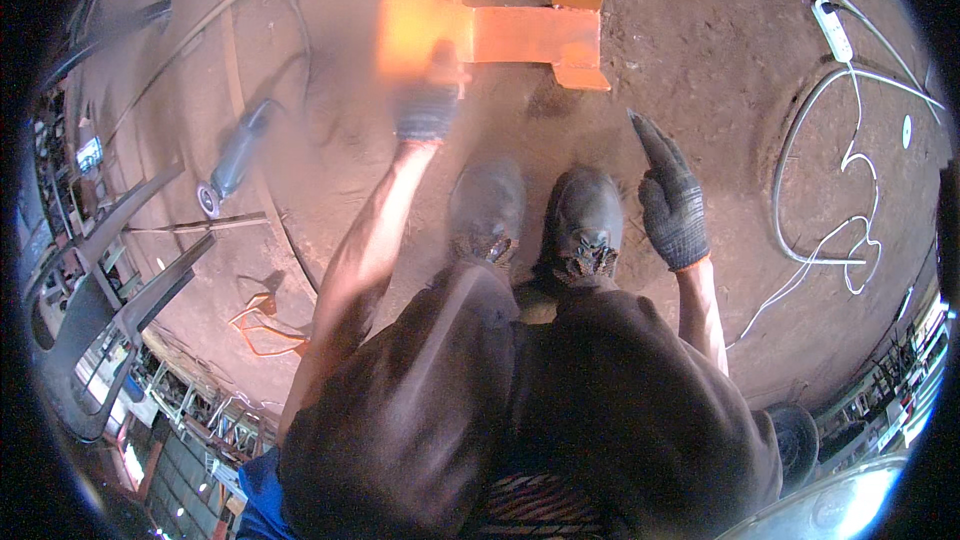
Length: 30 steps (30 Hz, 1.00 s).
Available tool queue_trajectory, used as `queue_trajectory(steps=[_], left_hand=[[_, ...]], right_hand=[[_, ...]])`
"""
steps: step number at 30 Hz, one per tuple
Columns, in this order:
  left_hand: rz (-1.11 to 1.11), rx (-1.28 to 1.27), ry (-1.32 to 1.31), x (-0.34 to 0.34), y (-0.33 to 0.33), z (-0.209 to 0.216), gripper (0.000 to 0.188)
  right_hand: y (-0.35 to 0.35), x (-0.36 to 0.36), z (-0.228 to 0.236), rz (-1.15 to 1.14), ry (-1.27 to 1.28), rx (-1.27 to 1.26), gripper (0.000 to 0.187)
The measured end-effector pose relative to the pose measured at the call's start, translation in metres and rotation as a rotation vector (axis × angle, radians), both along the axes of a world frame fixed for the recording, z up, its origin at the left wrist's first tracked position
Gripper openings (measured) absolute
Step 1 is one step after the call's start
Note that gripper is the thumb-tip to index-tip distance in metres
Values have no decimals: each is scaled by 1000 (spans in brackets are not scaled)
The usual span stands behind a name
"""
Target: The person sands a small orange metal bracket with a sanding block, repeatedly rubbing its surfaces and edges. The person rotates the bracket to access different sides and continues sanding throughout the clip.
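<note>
An orange metal bracket (520,34) with a broad plate at its left end and bent flanges at its right lies over the dirt floor ahead of my boots. My left hand (428,108), in a dark knitted glove, grips the lower edge of the broad plate; one finger shows across the orange face. Motion blur and haze soften that hand and plate. Off to the right, my right hand (672,195), gloved too, is held with its fingers stretched forward and nothing in it. It is apart from the bracket, beside my right boot (585,210).
An angle grinder (235,155) lies on the floor at the left, with a thin orange metal frame (265,328) nearer me. At the right are a white power strip (832,28) and a looped pale cable (780,165). Dark metal framework (110,285) stands at the far left.
</note>
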State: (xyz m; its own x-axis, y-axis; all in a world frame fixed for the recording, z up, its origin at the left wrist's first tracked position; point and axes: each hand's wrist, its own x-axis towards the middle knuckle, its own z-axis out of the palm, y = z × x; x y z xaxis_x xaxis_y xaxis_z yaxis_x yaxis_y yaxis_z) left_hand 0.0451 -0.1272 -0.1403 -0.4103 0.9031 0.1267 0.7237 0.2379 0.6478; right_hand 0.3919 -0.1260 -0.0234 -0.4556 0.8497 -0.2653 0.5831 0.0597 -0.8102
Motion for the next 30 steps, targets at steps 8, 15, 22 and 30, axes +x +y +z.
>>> queue_trajectory(steps=[8, 15, 22, 30], left_hand=[[-519, -621, 427, -52, 108, 142, 51], [-593, -627, 775, -3, 139, 150, 34], [-618, -506, 680, -11, 136, 150, 31], [-640, -533, 561, -55, 188, 137, 47]], right_hand=[[-8, 15, 4, 31, 74, -18, 67], [-7, -25, -12, 412, -219, 301, 82], [-13, -106, -61, 406, -176, 358, 73], [-4, -128, -49, 290, -234, 417, 72]])
